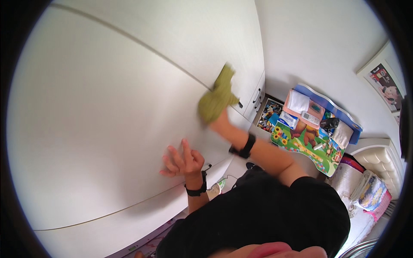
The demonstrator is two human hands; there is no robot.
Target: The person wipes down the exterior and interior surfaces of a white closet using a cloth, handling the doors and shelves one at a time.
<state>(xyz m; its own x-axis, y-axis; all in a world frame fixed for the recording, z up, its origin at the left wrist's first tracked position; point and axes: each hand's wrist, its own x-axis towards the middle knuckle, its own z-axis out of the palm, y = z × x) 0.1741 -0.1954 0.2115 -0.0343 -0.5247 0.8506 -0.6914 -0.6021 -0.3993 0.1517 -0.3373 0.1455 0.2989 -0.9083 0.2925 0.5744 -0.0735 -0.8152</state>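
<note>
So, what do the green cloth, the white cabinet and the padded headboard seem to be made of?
Green cloth: probably matte fabric, by its irregular, floppy outline; blur hides the weave.
White cabinet: perhaps painted or laminated board; its flat panels look smooth, faintly shiny.
Padded headboard: possibly leather-like upholstery, with softly glossy, tufted cream surface.

White wall (312, 41) fills the upper right; a white picture frame (384, 84) hangs at its far side. Below: child's desk (297, 145), blue raised rear edge, bright cartoon-printed top. Lower right: bed (359, 225), cream tufted headboard (383, 159), rolled patterned bedding (373, 192) on it. Light is soft, diffuse.
</note>
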